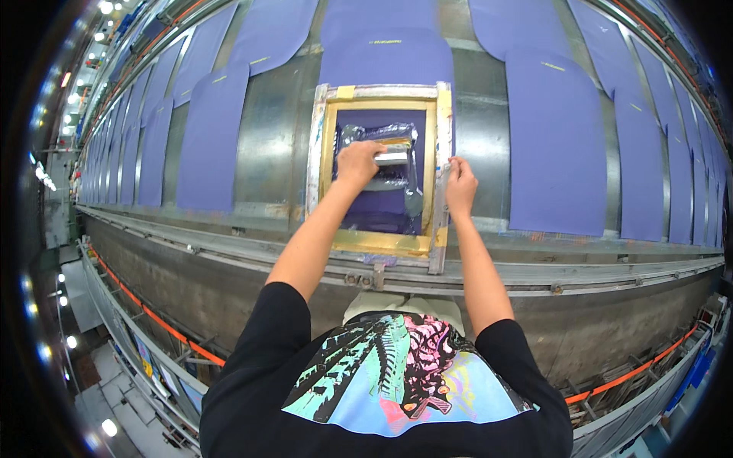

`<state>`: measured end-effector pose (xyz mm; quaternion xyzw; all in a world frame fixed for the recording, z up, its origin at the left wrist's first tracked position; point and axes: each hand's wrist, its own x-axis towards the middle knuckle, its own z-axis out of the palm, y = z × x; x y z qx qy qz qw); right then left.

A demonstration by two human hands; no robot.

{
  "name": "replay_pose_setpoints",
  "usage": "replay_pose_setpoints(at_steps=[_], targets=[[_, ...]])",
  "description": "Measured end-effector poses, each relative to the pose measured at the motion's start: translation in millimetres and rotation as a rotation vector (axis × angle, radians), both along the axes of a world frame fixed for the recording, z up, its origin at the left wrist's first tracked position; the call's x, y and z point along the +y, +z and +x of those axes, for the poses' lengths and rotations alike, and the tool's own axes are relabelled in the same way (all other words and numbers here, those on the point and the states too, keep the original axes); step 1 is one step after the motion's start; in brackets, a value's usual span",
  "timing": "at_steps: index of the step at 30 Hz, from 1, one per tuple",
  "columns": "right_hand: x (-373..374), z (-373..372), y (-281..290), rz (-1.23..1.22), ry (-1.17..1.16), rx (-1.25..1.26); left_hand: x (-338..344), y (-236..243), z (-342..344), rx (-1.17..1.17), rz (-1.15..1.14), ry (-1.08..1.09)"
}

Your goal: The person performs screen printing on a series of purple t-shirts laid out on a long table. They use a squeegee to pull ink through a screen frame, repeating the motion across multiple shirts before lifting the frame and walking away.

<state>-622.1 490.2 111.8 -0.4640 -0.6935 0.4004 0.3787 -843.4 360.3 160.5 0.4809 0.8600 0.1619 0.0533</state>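
Note:
A screen printing frame (314, 164) with a pale, stained border and yellow tape inside lies on the long metal table in front of me. Dark, shiny ink is smeared over its purple-looking mesh. Within the frame, my left hand (358, 165) is closed on the left end of a squeegee (393, 157), which shows a pale metallic bar. My fingers hide part of its handle. At the frame's right rail, my right hand (462, 188) is closed, its fingertips against the outer edge.
Purple fabric panels (553, 145) lie in rows along the metal table (267, 145) on both sides and beyond the frame. A metal rail (519, 276) runs along the near edge. Orange strips (634, 372) line the structure behind me.

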Motion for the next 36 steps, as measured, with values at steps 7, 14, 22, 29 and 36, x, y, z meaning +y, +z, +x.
replay_pose_setpoints(at_steps=[7, 14, 22, 29, 36], targets=[[62.3, 34.9, -10.8, -0.069, 0.034, -0.099, -55.3, -22.9, 101.4, -0.03, 0.172, -0.219], [59.9, 66.8, 54.8, -0.008, -0.088, -0.164, -70.9, -7.5, 149.1, -0.071, 0.208, -0.29], [-9.8, -91.8, 4.2, 0.183, 0.002, -0.012, -135.0, -37.4, 19.0, -0.089, 0.255, -0.158], [-95.7, -269.2, 7.4, -0.085, 0.05, 0.0, -211.6, -24.9, -156.3, -0.072, 0.175, -0.083], [-153.2, -329.2, 15.2, -0.141, 0.039, 0.105, -276.2, 0.0, -212.6, -0.115, 0.203, 0.031]])
